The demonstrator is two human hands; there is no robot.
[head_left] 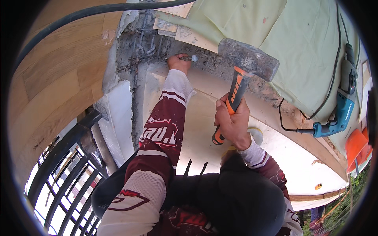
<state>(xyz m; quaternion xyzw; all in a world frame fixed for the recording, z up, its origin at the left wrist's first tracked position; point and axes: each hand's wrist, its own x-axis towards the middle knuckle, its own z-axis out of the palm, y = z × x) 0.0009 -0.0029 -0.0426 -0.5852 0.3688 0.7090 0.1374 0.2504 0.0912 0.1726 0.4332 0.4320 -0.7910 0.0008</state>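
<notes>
My left hand (177, 63) is closed around a metal chisel (189, 58), whose pale battered end sticks out to the right. The chisel's other end is hidden by the hand and the broken concrete (151, 45). Bent rebar (138, 49) shows in that concrete, just left of the hand. My right hand (233, 124) grips a club hammer (250, 59) by its black and orange handle. The hammer's grey, dust-marked head is raised, to the right of the chisel and apart from it.
A teal and black power tool (341, 112) lies on a pale green sheet (303, 55) at right, its cord beside it. Orange plastic (356, 147) sits below it. Black railing (67, 157) stands lower left, near a wood-look wall (63, 63). A thick black cable (98, 11) crosses the top.
</notes>
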